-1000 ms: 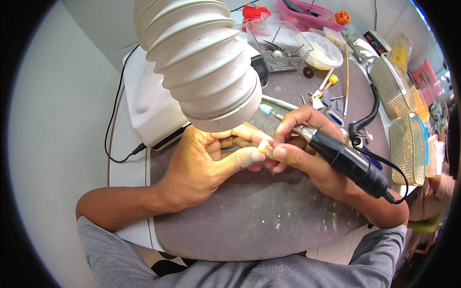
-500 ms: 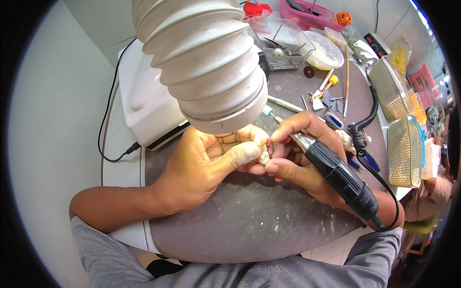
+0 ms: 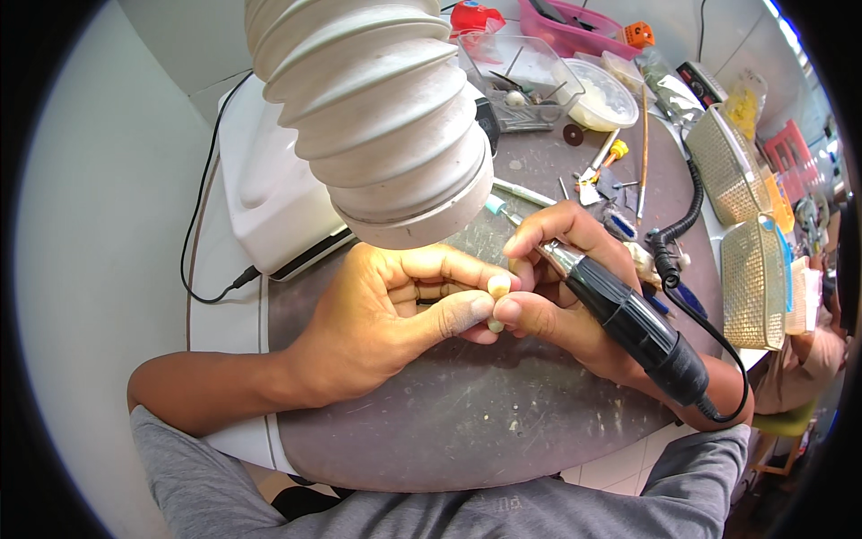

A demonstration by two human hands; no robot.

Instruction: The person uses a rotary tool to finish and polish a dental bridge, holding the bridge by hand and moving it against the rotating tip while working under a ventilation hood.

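My left hand (image 3: 377,323) pinches a small cream tooth-shaped piece (image 3: 498,286) between thumb and fingertips. My right hand (image 3: 570,328) has its thumb at the same piece while its curled fingers also grip a black and silver rotary handpiece (image 3: 633,328) with a corded end. The handpiece has a pale blue bit (image 3: 496,204) at its tip, pointing up and left, away from the piece. A white ribbed hose nozzle (image 3: 386,171) hangs just above both hands.
A white machine (image 3: 269,180) stands at left. Behind lie a clear tray (image 3: 557,99), a pink bin (image 3: 584,34), a lidded tub (image 3: 611,103), brushes and small tools (image 3: 602,162). Mesh baskets (image 3: 752,278) line the right. Part of another person's arm (image 3: 799,368) shows at far right.
The small piece has been turned between my fingertips, and both thumbs have shifted around it. The handpiece tilted down to the right between the first two frames, then rose slightly.
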